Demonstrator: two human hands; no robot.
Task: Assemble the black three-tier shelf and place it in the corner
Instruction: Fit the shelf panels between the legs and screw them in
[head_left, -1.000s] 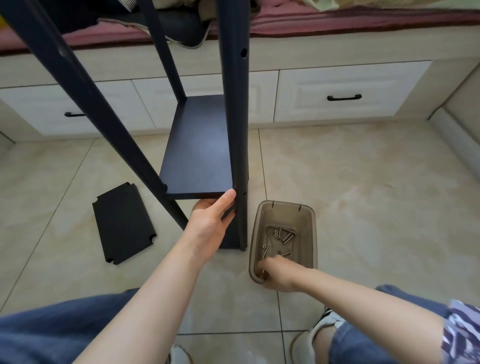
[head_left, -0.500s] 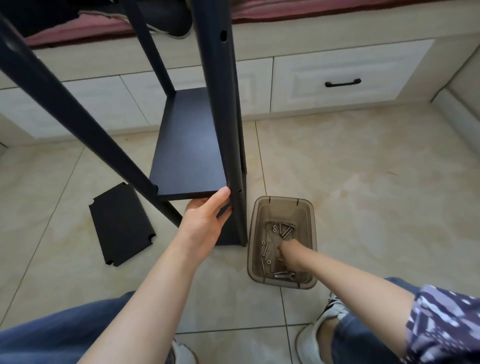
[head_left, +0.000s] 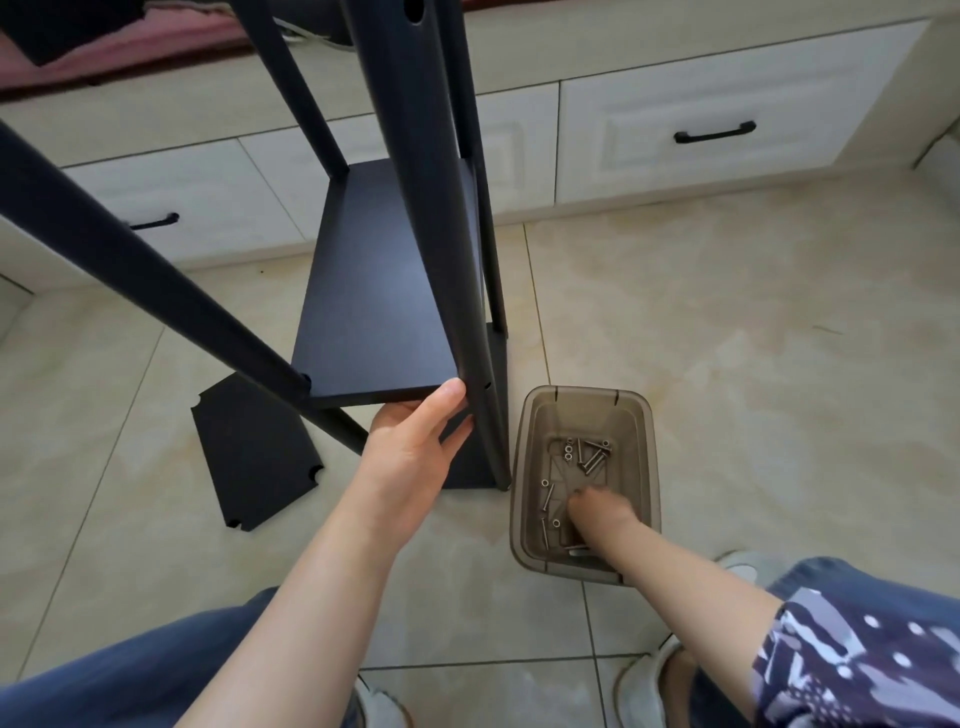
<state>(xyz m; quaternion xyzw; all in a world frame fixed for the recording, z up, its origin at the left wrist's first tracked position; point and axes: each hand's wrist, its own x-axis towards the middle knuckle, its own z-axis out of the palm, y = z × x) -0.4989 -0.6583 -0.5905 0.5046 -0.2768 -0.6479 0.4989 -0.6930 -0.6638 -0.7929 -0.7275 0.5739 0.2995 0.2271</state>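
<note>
Gripping the near right corner of a board (head_left: 384, 291), the left hand (head_left: 415, 457) lays its thumb against the board's front edge and tucks its fingers beneath, pinching the board just beside the near post (head_left: 431, 208). That board belongs to the shelf (head_left: 470, 332), which stands upright on the tiled floor (head_left: 727, 338) in front of white drawers (head_left: 727, 93), with its posts rising past the camera. The right hand (head_left: 597, 512) reaches down into a smoky clear bin (head_left: 644, 415) that sits on the floor just right of the shelf's foot. Its fingertips are among loose screws (head_left: 589, 452), but it is blurred, so I cannot tell whether it is pinching anything. A spare black panel (head_left: 254, 457) lies flat on the floor to the shelf's left.
</note>
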